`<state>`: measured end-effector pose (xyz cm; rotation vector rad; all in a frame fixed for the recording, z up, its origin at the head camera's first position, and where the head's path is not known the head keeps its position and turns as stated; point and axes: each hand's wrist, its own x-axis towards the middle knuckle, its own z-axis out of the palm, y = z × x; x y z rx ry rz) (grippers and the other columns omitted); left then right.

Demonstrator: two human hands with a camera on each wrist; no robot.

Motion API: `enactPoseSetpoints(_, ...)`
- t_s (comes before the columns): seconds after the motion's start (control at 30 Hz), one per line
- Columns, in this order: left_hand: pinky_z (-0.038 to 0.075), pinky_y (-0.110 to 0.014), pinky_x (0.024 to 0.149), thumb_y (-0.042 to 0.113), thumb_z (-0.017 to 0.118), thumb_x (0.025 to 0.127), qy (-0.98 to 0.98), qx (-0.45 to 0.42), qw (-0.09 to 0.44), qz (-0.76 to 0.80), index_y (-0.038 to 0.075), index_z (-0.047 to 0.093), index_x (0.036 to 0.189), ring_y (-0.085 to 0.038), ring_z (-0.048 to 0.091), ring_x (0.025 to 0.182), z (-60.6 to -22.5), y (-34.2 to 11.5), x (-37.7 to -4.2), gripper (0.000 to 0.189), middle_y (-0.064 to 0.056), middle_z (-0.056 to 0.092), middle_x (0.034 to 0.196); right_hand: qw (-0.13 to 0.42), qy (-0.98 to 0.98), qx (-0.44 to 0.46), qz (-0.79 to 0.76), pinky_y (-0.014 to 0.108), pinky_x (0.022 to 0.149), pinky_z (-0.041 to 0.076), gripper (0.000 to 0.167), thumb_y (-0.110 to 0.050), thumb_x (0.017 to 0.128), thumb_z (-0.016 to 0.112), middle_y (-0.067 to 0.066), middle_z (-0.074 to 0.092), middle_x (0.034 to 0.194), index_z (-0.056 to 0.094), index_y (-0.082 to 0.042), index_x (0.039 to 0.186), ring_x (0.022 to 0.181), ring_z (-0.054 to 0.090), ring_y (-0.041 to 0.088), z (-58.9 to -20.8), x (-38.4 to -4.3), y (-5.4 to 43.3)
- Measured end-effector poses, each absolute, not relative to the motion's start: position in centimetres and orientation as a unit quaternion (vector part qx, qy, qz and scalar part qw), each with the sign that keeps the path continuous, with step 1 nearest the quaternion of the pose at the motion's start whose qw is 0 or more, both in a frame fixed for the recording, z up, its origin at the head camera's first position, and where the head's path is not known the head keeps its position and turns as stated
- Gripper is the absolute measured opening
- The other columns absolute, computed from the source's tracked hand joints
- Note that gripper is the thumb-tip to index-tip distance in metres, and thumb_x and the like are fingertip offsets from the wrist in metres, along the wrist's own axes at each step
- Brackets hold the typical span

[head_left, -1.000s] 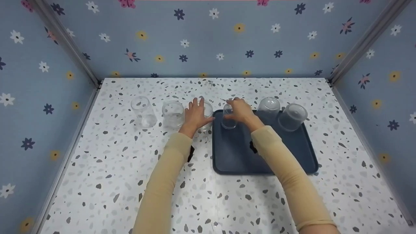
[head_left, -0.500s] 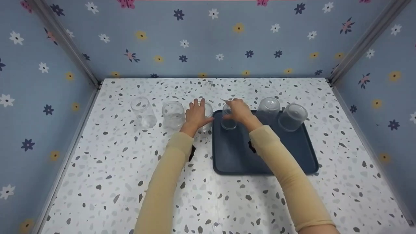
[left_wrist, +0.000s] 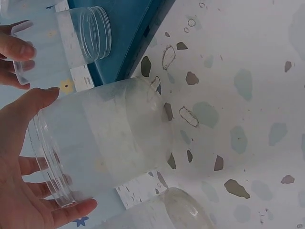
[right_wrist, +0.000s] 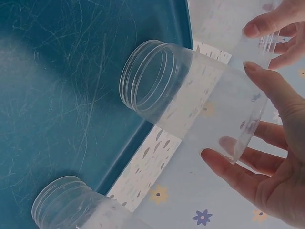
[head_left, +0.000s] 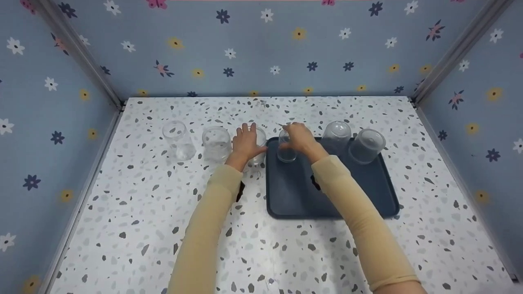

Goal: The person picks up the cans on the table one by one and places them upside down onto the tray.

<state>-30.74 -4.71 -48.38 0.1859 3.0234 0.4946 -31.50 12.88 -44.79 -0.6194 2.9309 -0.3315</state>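
Observation:
My left hand [head_left: 245, 145] grips a clear plastic jar [left_wrist: 105, 138] round its threaded rim, thumb on one side and fingers on the other. That jar stands upright on the speckled table, just left of the dark blue tray [head_left: 294, 196]. With its mouth down at the tray's back left corner is another clear jar [right_wrist: 195, 90]. My right hand [head_left: 301, 139] holds it by its upturned base, the thumb opposite the fingers. In the head view the two hands are side by side, each partly covering its jar.
Two more upright clear jars, one at the far left [head_left: 179, 141] and one nearer [head_left: 216, 145], stand on the table. Two upside-down jars occupy the tray's back right, a middle one [head_left: 337, 134] and a corner one [head_left: 367, 147]. A flowered wall [head_left: 245, 49] rises behind the table.

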Motion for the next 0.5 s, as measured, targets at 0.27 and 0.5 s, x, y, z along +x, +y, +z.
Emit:
enactPoseSetpoints(0.27, 0.043, -0.045, 0.08, 0.047, 0.067, 0.072, 0.986, 0.069, 0.02, 0.151, 0.002, 0.031, 0.135, -0.035, 0.037, 0.112, -47.3, -4.9, -29.6, 0.085, -0.022, 0.035, 0.126, 0.064, 0.969, -0.212, -0.109, 0.042, 0.087, 0.041, 0.066, -0.031, 0.072, 0.073, 0.021, 0.055, 0.112, 0.049, 0.001, 0.124, 0.103, 0.051, 0.034, -44.7, -31.5, 13.0)
enactPoseSetpoints(0.5, 0.043, -0.046, 0.08, 0.051, 0.067, 0.07, 0.986, 0.07, 0.023, 0.149, 0.002, 0.031, 0.135, -0.036, 0.037, 0.113, -46.8, -4.8, -28.8, 0.088, -0.024, 0.033, 0.13, 0.058, 0.971, -0.203, -0.112, 0.04, 0.086, 0.042, 0.066, -0.032, 0.071, 0.073, 0.019, 0.056, 0.113, 0.049, -0.002, 0.125, 0.101, 0.053, 0.033, -44.8, -31.5, 13.0)
